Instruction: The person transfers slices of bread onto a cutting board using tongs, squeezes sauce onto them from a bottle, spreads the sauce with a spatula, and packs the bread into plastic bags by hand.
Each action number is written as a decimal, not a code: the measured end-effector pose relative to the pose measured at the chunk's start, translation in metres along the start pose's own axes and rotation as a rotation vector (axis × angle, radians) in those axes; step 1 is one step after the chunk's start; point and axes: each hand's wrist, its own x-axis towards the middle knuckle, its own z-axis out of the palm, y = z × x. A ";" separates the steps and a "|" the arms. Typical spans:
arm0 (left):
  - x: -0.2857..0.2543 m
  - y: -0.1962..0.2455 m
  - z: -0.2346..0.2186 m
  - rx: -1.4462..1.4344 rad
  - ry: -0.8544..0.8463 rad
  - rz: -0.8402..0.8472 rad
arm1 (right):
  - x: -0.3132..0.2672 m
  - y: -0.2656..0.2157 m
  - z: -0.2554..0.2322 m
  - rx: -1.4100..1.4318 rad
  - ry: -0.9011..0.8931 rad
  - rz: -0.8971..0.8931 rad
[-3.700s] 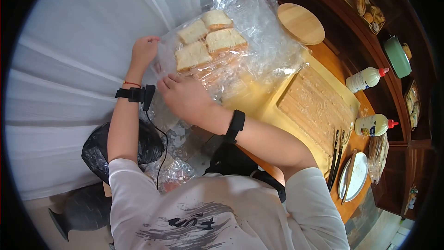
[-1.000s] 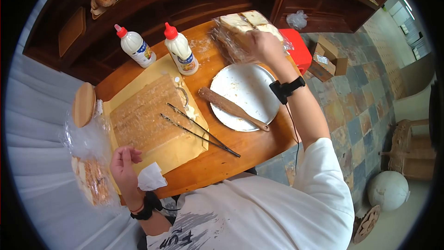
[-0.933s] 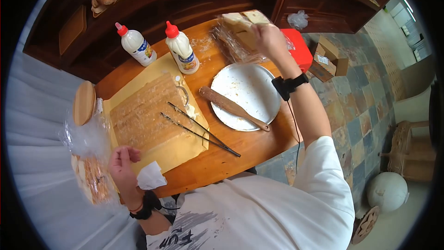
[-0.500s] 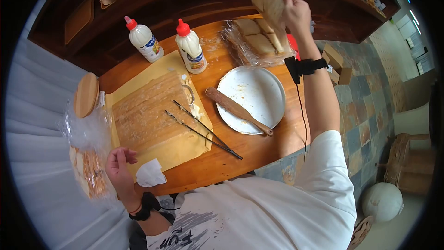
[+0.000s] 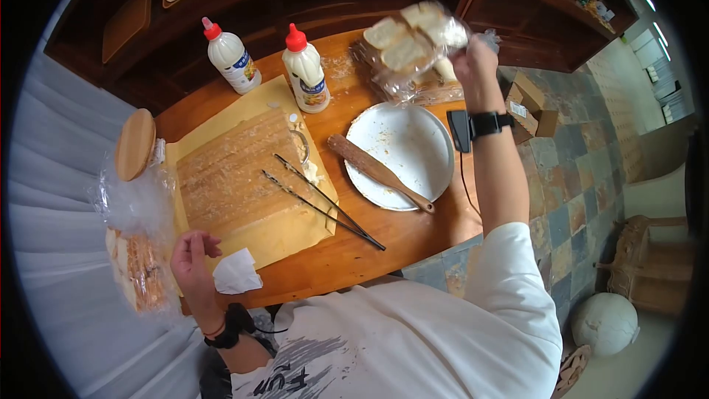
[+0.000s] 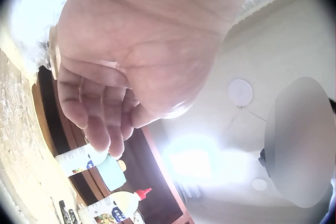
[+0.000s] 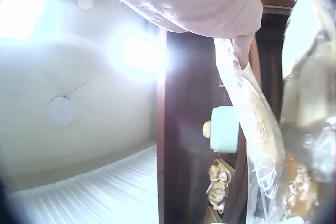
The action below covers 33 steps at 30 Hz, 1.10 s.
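At the far right of the table, my right hand (image 5: 476, 63) pinches the edge of a clear bag of bread slices (image 5: 410, 41), raised above another wrapped stack of bread (image 5: 425, 90). In the right wrist view, that bag (image 7: 257, 124) hangs from the fingers of the hand (image 7: 194, 3). My left hand (image 5: 193, 262) holds nothing and hovers by the near left edge of the brown paper, its fingers loosely bent; the left wrist view shows the palm (image 6: 142, 50) and relaxed fingers. A crumb-covered wooden board (image 5: 236, 170) lies beyond it.
A white plate (image 5: 413, 148) bears a wooden spatula (image 5: 377, 170). Black tongs (image 5: 325, 210) lie across the paper's edge. Two red-capped bottles (image 5: 306, 77) (image 5: 233, 59) stand behind. Wrapped bread (image 5: 136, 266) is at the left, beside a white tissue (image 5: 236, 272).
My right hand has lifted a bag of bread off the stack, swung it up, then lowered it leftward over the stack. My left hand has stayed nearly still over the last second.
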 end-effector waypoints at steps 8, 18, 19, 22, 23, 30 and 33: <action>0.003 0.003 0.006 -0.009 -0.081 0.026 | 0.002 0.013 -0.094 -0.509 0.166 0.098; -0.008 0.018 0.027 -0.026 -0.101 0.037 | -0.033 0.022 -0.031 -1.500 -0.622 -0.745; -0.011 0.020 0.027 -0.027 -0.101 0.035 | -0.034 0.021 -0.024 -1.544 -0.708 -0.513; -0.017 0.021 0.022 -0.022 -0.107 0.034 | -0.024 0.029 -0.024 -1.629 -0.710 -0.506; -0.019 0.021 0.020 -0.016 -0.121 0.029 | -0.026 0.028 -0.020 -1.732 -0.684 -0.536; -0.022 0.015 0.011 -0.007 -0.105 0.019 | -0.051 0.009 -0.031 -1.844 -0.611 -0.737; -0.020 0.017 0.014 0.001 -0.135 0.017 | -0.058 -0.002 -0.047 -1.815 -0.563 -0.882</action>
